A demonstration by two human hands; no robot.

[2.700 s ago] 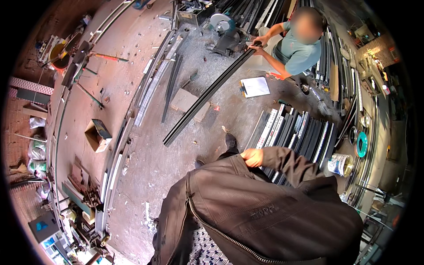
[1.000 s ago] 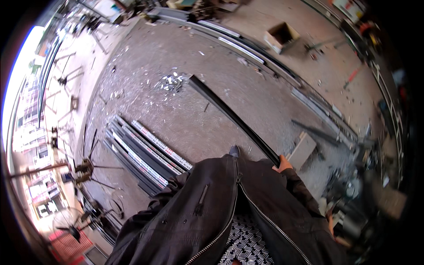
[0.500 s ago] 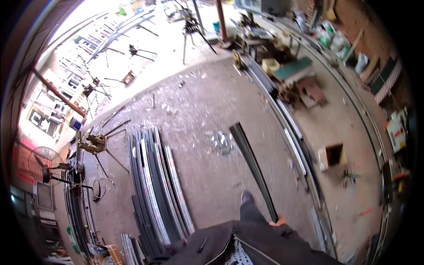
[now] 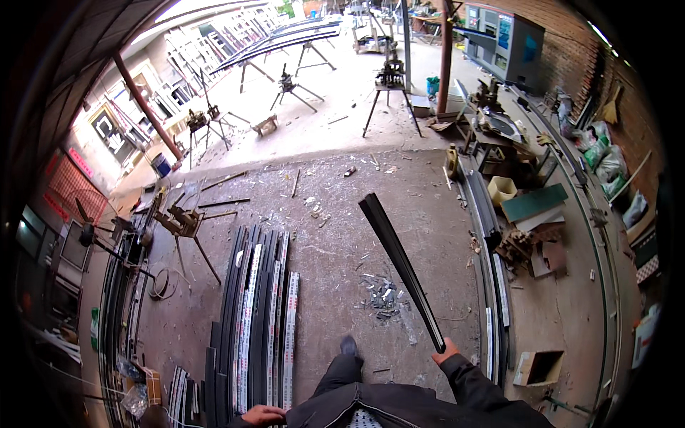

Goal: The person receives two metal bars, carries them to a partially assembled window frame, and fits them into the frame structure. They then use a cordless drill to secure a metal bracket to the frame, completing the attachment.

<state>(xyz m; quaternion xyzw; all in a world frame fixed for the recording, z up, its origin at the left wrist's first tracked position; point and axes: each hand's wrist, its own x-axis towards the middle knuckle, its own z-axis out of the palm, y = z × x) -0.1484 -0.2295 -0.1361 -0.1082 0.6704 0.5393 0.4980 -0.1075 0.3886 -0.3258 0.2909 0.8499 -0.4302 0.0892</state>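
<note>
Gripped near its lower end by my right hand (image 4: 446,351) is a long dark metal profile (image 4: 401,274), tilted up and away to the left over the floor. Grooves run along its length, and its near end is hidden by the hand and sleeve. Low in the view, my left hand (image 4: 264,415) hangs beside my dark jacket with its fingers loosely stretched and nothing in them. It is nearest to a row of long dark and white-wrapped profiles (image 4: 251,321) lying on the floor at my left.
Metal scraps (image 4: 385,294) lie ahead on the concrete floor (image 4: 335,250). A small machine on legs (image 4: 182,225) stands left, another stand (image 4: 391,78) farther off. Profiles (image 4: 492,299) line the right, with an open box (image 4: 539,367) beyond. A post (image 4: 445,64) rises ahead.
The view has tilted up, showing more of the far yard. My left hand has come into clearer sight, and my walking foot now shows farther left. The right hand still holds the profile.
</note>
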